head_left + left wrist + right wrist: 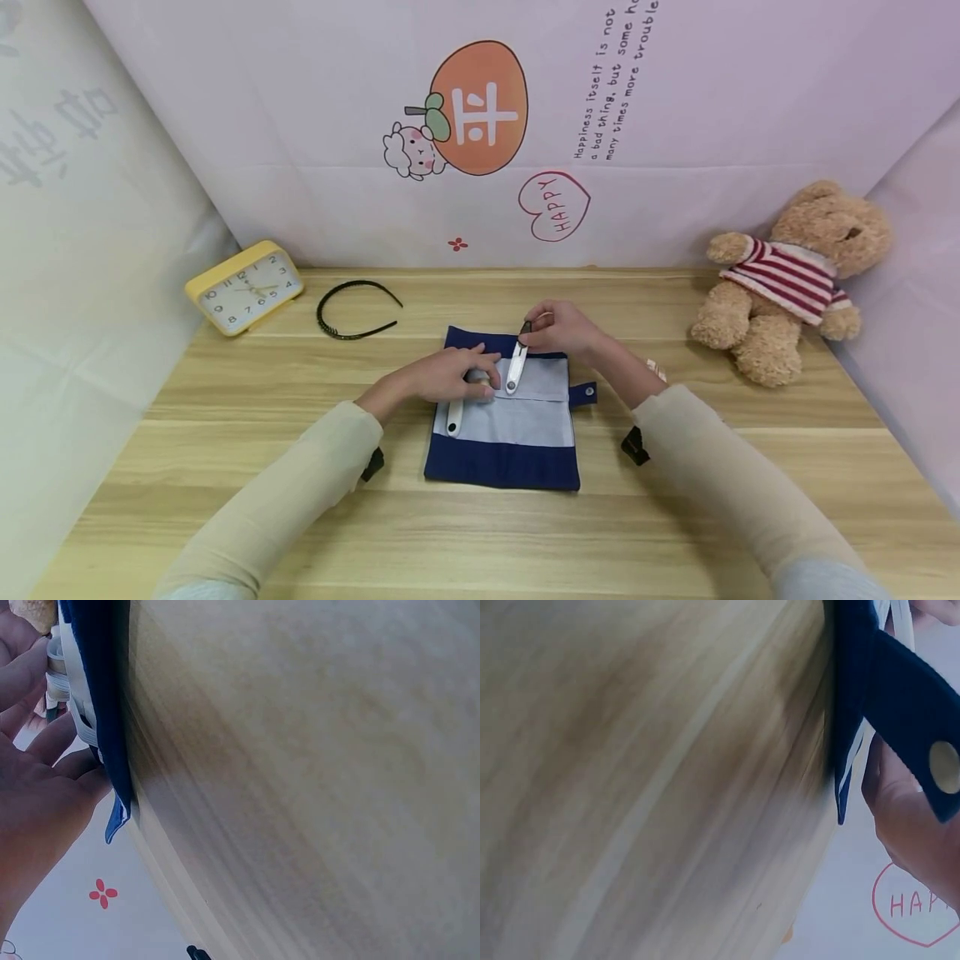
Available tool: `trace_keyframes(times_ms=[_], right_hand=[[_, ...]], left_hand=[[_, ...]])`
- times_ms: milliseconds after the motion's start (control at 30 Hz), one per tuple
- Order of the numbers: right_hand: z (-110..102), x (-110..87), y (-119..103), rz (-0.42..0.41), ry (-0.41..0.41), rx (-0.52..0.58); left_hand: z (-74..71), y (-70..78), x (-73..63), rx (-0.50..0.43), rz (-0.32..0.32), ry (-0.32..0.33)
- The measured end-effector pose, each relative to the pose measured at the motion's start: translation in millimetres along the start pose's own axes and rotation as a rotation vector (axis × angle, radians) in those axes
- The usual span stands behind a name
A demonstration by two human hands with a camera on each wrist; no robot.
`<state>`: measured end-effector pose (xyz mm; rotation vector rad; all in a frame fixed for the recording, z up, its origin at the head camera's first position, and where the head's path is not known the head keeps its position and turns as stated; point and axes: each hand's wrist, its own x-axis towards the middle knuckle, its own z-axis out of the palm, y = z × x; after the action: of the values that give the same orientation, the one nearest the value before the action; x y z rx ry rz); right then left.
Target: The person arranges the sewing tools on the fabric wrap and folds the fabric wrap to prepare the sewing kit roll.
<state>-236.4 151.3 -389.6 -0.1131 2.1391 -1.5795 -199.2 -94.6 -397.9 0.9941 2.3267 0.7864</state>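
A navy fabric case [502, 465] with a pale grey lining lies unfolded on the table. My right hand [558, 327] pinches the dark end of a slim white tool [516, 375], which slants over the pocket with its rounded end toward me. My left hand [453, 372] rests over the left half of the case, fingers spread and slightly bent. From beneath it sticks out another white tool [454, 417] with a black dot at its end. In the left wrist view a whitish ribbed piece [57, 671] shows by the left fingers. The snap tab [919, 724] points right.
A yellow clock [247, 287] and a black headband [330, 312] are at the back left of the wooden table [480, 542]. A teddy bear [787, 283] in a striped shirt sits at the back right. White printed cloth [337, 167] encloses the back and sides.
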Motion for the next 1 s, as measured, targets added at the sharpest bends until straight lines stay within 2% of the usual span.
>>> trace_keyframes(times_ms=[167,533,1000], right_hand=[[5,0.4,-1,-0.016,0.009,0.034],[11,2.6,-1,-0.013,-0.02,-0.015],[15,0.5,-5,-0.026,-0.007,-0.24]], left_hand=[[-0.1,0.5,-1.4,-0.009,0.002,-0.001],[-0.3,-0.1,0.0,-0.002,-0.001,-0.009],[-0.9,1.2,0.0,0.006,-0.004,-0.01]])
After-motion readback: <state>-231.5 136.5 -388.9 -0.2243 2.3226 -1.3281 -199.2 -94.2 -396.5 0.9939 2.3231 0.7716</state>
